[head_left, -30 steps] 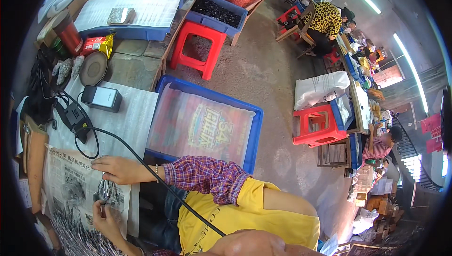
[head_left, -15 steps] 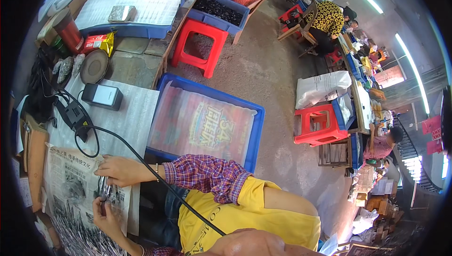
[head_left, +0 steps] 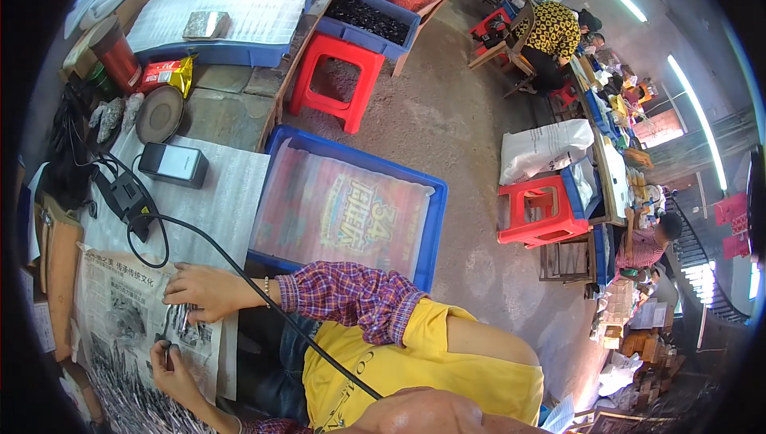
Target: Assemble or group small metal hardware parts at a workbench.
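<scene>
My right hand [head_left: 201, 292], in a checked sleeve with a beaded bracelet, bends its fingers over a small bunch of shiny dark strips [head_left: 180, 314]. The bunch lies just above a newspaper sheet [head_left: 132, 286] on the bench. Nearer the lower edge, my left hand [head_left: 174, 374] pinches a small dark piece [head_left: 163, 346] between thumb and finger, a little apart from the bunch. A heap of thin shiny dark strips [head_left: 132, 394] spreads over the lower part of the newspaper, beside my left hand.
A black cable [head_left: 239, 270] crosses over my right wrist. A black adapter [head_left: 128, 199] and a silver-topped box [head_left: 174, 164] lie beyond the newspaper. A blue tray [head_left: 441, 215] stands beside the bench, near a red stool [head_left: 339, 75]. Other people sit farther off.
My left hand has drawn slightly left, away from the bunch, with the small dark piece in its fingertips. The fingers of my right hand have shifted a little over the strips.
</scene>
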Available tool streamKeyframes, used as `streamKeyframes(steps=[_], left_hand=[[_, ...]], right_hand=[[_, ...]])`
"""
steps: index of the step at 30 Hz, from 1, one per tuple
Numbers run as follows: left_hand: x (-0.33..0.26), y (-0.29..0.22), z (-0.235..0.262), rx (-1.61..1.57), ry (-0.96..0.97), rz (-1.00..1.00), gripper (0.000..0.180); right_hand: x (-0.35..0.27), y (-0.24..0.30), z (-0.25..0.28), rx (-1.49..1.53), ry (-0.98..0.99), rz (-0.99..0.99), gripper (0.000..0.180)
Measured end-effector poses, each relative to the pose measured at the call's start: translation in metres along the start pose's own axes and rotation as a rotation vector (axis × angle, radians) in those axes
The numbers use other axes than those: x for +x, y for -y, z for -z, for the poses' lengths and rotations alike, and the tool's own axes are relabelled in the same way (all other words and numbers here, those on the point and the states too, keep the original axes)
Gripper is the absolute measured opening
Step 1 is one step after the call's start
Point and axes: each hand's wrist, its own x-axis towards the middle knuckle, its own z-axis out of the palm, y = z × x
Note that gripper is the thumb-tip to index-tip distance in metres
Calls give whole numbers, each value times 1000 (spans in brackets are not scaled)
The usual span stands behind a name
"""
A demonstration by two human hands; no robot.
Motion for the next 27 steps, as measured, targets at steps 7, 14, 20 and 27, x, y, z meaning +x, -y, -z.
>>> streamKeyframes(steps=[7, 14, 20, 27], left_hand=[[4, 5, -17, -54, 195, -18, 13], [4, 2, -12, -46, 158, -59, 13], [3, -1, -12, -24, 166, -69, 12], [-3, 1, -11, -113, 83, -51, 11]], right_hand=[[-5, -3, 5, -2, 77, -49, 53], [0, -6, -8, -34, -37, 74, 50], [-2, -11, -12, -43, -35, 77, 47], [-1, -6, -6, -46, -91, 86, 35]])
